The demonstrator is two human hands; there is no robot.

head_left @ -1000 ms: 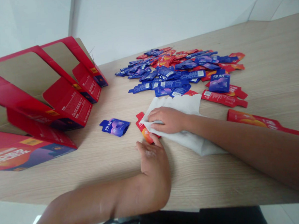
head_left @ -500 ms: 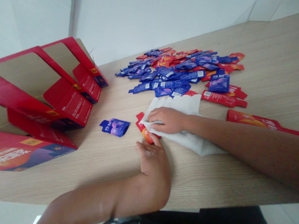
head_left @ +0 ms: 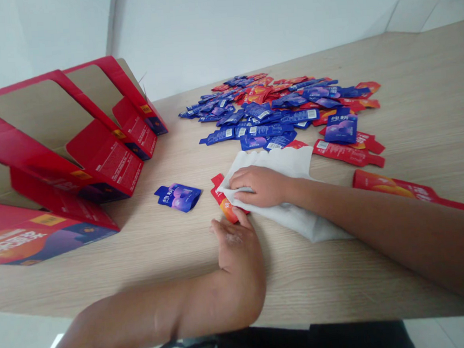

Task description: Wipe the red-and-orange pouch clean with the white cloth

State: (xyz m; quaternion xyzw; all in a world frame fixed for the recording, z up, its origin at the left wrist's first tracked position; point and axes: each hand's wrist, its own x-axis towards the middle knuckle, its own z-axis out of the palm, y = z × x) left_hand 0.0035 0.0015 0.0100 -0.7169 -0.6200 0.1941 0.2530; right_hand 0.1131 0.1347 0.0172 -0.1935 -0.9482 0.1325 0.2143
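My right hand [head_left: 259,186] lies on a white cloth [head_left: 292,191], fingers pressed together on it, and pushes it down over a red sachet [head_left: 223,204] on the wooden table [head_left: 413,145]. Only the sachet's left end shows from under the cloth. My left hand [head_left: 237,245] rests on the table just in front, its fingertips holding down the sachet's near edge. A single blue sachet [head_left: 179,196] lies a little to the left of both hands.
A spread-out heap of blue and red sachets [head_left: 279,109] covers the table behind the cloth. More red sachets [head_left: 405,188] lie at the right. Open red cardboard display boxes [head_left: 56,154] stand at the left.
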